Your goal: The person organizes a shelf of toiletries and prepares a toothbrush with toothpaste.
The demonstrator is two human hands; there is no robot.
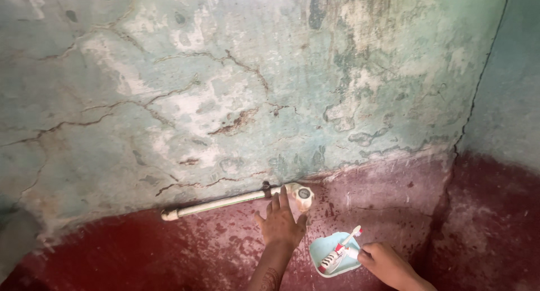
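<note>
Cracked plaster wall [225, 88], pale green and peeling, filled most of the view; the lower band and the floor [140, 257] were dark red, worn and blotchy. A second wall [506, 99] met it at 3 o'clock, with a dark crack running down the corner.

White pipe [219, 203] ran along the wall base from 7 o'clock toward centre and ended at a round white tap knob [304, 193]. A dark clamp sat on the pipe just left of the knob.

Left hand [281, 223] was at 6 o'clock, fingers together and extended, fingertips touching the tap body just left of the knob. No closed grip visible.

Light blue tray [329, 254] lay at 5 o'clock, just right of the left hand. In it were a toothpaste tube [333, 262] and a toothbrush [352, 235], brush head poking past the rim toward the knob.

Right hand [385, 263] was at 5 o'clock, thumb and fingers pinched on the tray's right edge near the toothbrush handle. Couldn't tell which one it actually gripped.

Nothing blocked the tap.
</note>
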